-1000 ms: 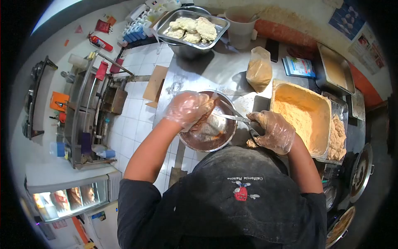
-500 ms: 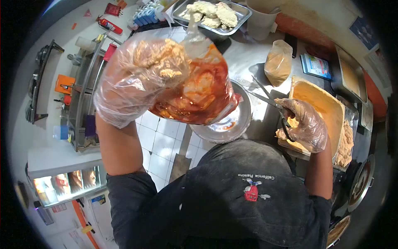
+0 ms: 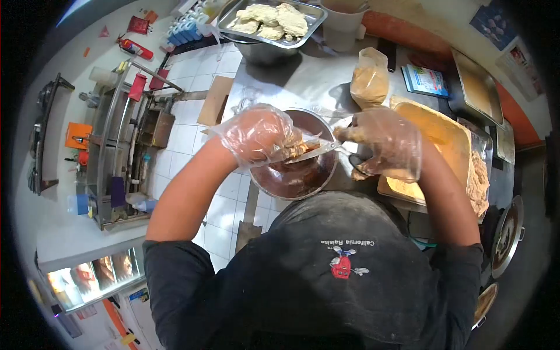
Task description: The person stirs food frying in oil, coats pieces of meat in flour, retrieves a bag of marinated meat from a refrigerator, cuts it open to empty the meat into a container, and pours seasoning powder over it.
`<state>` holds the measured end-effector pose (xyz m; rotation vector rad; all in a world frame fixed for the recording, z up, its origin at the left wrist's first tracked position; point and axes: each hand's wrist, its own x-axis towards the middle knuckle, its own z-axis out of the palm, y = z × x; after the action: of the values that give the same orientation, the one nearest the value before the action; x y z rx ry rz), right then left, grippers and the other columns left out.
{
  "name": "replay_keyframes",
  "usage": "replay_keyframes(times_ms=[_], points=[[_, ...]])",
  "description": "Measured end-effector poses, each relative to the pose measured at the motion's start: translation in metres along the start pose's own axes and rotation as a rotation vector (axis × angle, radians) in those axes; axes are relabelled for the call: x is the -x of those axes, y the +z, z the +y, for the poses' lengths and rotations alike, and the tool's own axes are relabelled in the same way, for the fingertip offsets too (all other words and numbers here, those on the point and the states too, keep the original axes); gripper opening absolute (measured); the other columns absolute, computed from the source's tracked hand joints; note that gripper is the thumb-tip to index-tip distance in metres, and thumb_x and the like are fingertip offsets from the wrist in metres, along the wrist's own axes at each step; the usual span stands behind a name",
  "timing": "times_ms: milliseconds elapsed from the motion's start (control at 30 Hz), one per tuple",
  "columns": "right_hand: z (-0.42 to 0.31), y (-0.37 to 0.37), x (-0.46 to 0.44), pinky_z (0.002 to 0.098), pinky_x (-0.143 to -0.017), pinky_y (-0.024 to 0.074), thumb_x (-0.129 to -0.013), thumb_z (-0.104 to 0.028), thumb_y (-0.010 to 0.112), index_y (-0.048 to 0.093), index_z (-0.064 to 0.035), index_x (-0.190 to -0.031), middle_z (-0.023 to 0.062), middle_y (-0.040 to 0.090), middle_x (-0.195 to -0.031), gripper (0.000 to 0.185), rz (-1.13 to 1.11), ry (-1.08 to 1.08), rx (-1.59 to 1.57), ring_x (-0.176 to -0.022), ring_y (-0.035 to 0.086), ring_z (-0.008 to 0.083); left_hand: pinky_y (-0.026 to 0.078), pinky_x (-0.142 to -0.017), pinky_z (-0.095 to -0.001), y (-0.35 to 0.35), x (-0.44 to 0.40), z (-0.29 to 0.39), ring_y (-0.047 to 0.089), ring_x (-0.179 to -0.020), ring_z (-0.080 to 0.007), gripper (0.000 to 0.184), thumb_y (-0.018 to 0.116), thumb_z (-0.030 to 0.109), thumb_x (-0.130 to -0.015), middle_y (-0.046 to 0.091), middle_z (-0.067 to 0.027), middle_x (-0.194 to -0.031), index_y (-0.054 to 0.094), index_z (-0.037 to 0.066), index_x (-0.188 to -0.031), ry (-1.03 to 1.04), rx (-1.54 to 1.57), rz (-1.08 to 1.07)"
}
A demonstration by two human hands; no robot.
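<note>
Scissors (image 3: 321,150) reach across a metal bowl (image 3: 309,181), and I see the right hand (image 3: 385,143) curled around their handles. The left hand (image 3: 262,134) is bunched at the blades, its fingers pinched narrow on something I can't identify; that hand screens the bowl's left side from me. A breading tub (image 3: 434,116) crowds in below the right wrist, the forearm crossing it, with a heap of breaded pieces (image 3: 478,181) just beyond. Ahead I have a bag of tan powder (image 3: 369,76), a blue-and-white packet (image 3: 424,80) and a deep pan (image 3: 479,87). Farther left, a steel tray (image 3: 318,17) of pale battered pieces (image 3: 268,20) sits over a pot (image 3: 265,53), next to a white pitcher (image 3: 341,29). The metal counter (image 3: 303,87) is smudged; left of it I get tiled floor (image 3: 192,111), a fire extinguisher (image 3: 135,48) and a lit display case (image 3: 96,277).
</note>
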<state>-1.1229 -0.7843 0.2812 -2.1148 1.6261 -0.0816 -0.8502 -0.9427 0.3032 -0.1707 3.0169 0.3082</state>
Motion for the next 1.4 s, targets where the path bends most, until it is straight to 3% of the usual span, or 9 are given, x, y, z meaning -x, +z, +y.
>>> replay_keyframes(times_ms=[300, 400, 600, 633, 733, 900, 1133, 1233, 1400], points=[[-0.012, 0.017, -0.023, 0.0455, -0.070, 0.0569, -0.080, -0.033, 0.080, 0.072, -0.0134, -0.096, 0.0152, 0.071, -0.082, 0.026, 0.218, -0.243, -0.010, -0.077, 0.070, 0.0371, 0.053, -0.076, -0.0475, 0.005, 0.005, -0.001, 0.068, -0.082, -0.0359, 0.018, 0.075, 0.030, -0.083, 0.070, -0.0129, -0.085, 0.074, 0.014, -0.092, -0.068, 0.204, 0.041], [-0.040, 0.012, -0.028, 0.0456, -0.067, 0.0559, -0.079, -0.032, 0.080, 0.069, -0.0167, -0.114, 0.0137, 0.068, -0.084, 0.040, 0.218, -0.219, 0.158, -0.078, 0.068, 0.0350, 0.052, -0.074, -0.0473, 0.005, -0.006, 0.004, 0.068, -0.081, -0.0358, 0.019, 0.075, 0.031, -0.083, 0.069, -0.0130, -0.083, 0.074, 0.014, -0.091, -0.061, 0.221, 0.036], [-0.040, 0.040, -0.065, 0.0464, -0.069, 0.0571, -0.087, -0.029, 0.070, 0.072, -0.0134, -0.104, 0.0166, 0.071, -0.088, 0.023, 0.092, -0.185, 0.135, -0.078, 0.070, 0.0371, 0.058, -0.083, -0.0447, 0.028, -0.014, -0.019, 0.071, -0.089, -0.0316, 0.021, 0.065, 0.018, -0.091, 0.074, -0.0118, -0.101, 0.074, 0.012, -0.109, -0.040, 0.151, 0.194], [-0.043, 0.040, -0.063, 0.0471, -0.071, 0.0568, -0.091, -0.032, 0.065, 0.073, -0.0109, -0.096, 0.0187, 0.072, -0.085, 0.023, 0.128, -0.154, 0.108, -0.079, 0.071, 0.0381, 0.060, -0.087, -0.0367, 0.035, -0.011, -0.032, 0.073, -0.093, -0.0230, 0.030, 0.059, 0.012, -0.096, 0.074, -0.0089, -0.117, 0.069, 0.010, -0.125, 0.024, -0.350, 0.266], [-0.037, 0.042, -0.058, 0.0476, -0.073, 0.0564, -0.094, -0.031, 0.064, 0.074, -0.0116, -0.103, 0.0185, 0.072, -0.084, 0.024, 0.166, -0.166, 0.081, -0.079, 0.071, 0.0385, 0.058, -0.094, -0.0322, 0.078, 0.024, -0.084, 0.072, -0.104, -0.0200, 0.036, 0.059, 0.014, -0.099, 0.071, -0.0084, -0.127, 0.063, 0.008, -0.135, -0.244, -0.348, 0.539], [-0.034, 0.033, -0.030, 0.0438, -0.069, 0.0557, -0.081, -0.016, 0.079, 0.070, -0.0189, -0.127, 0.0129, 0.069, -0.087, 0.046, 0.213, -0.199, -0.079, -0.079, 0.070, 0.0323, 0.051, -0.105, -0.0317, 0.207, 0.036, -0.070, 0.064, -0.122, -0.0191, 0.043, 0.062, 0.025, -0.102, 0.066, -0.0086, -0.137, 0.060, 0.006, -0.141, -0.690, 0.910, 0.660], [0.017, 0.036, -0.012, 0.0423, -0.076, 0.0569, -0.086, -0.020, 0.080, 0.069, -0.0096, -0.123, 0.0180, 0.073, -0.098, 0.040, 0.136, 0.174, -0.446, -0.088, 0.072, 0.0338, 0.053, -0.098, -0.0267, 0.184, 0.034, -0.053, 0.064, -0.115, -0.0115, 0.043, 0.063, 0.019, -0.105, 0.067, -0.0026, -0.132, 0.057, 0.007, -0.146, -0.936, 1.510, 0.950], [0.013, 0.025, -0.043, 0.0490, -0.086, 0.0556, -0.091, -0.035, 0.074, 0.067, -0.0038, -0.112, 0.0213, 0.073, -0.103, 0.038, 0.075, 0.427, 0.073, -0.098, 0.070, 0.0416, 0.054, -0.097, -0.0275, 0.176, 0.031, -0.044, 0.064, -0.115, -0.0120, 0.043, 0.061, 0.017, -0.105, 0.065, -0.0033, -0.134, 0.056, 0.007, -0.146, -0.874, 1.649, 1.093], [0.026, 0.062, -0.080, 0.0458, -0.096, 0.0523, -0.093, -0.037, 0.072, 0.060, -0.0036, -0.127, 0.0232, 0.070, -0.118, 0.049, -0.092, 0.381, 0.123, -0.114, 0.067, 0.0388, 0.054, -0.095, -0.0276, 0.188, 0.019, -0.049, 0.065, -0.114, -0.0125, 0.042, 0.061, 0.017, -0.104, 0.066, -0.0035, -0.132, 0.057, 0.006, -0.144, -0.718, 1.599, 1.308]])
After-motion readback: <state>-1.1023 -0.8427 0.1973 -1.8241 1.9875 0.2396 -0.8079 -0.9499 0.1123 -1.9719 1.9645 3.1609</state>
